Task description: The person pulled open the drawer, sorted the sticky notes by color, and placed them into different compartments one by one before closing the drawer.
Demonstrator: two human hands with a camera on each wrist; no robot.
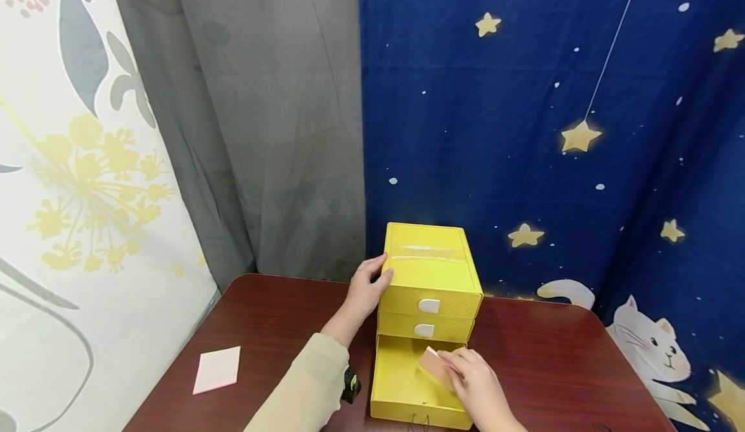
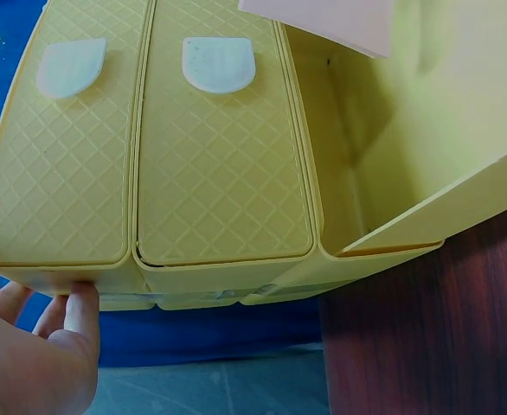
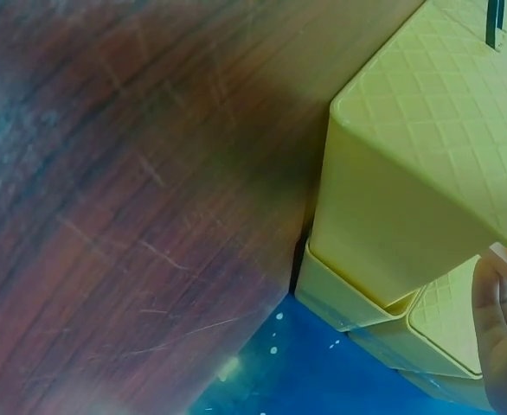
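A yellow three-drawer box (image 1: 431, 273) stands on the table, its bottom drawer (image 1: 391, 387) pulled out. My left hand (image 1: 365, 290) rests against the upper left side of the box, fingers extended along it. Over the pulled-out drawer, my right hand (image 1: 480, 383) pinches a pink sticky-note pad (image 1: 434, 366) between thumb and fingers. The same pad (image 2: 331, 19) shows in the left wrist view at the top, above the drawer's opening. In the right wrist view the right hand (image 3: 499, 333) is partly cut off at the edge, behind the drawer front.
Another pale pink sticky-note pad (image 1: 217, 370) lies on the left of the dark red wooden table (image 1: 279, 328). White tabs (image 1: 429, 305) mark the two upper drawers, both pushed in. Curtains (image 1: 465, 128) hang behind the table. A dark band with a small device (image 1: 351, 383) sits at my left wrist.
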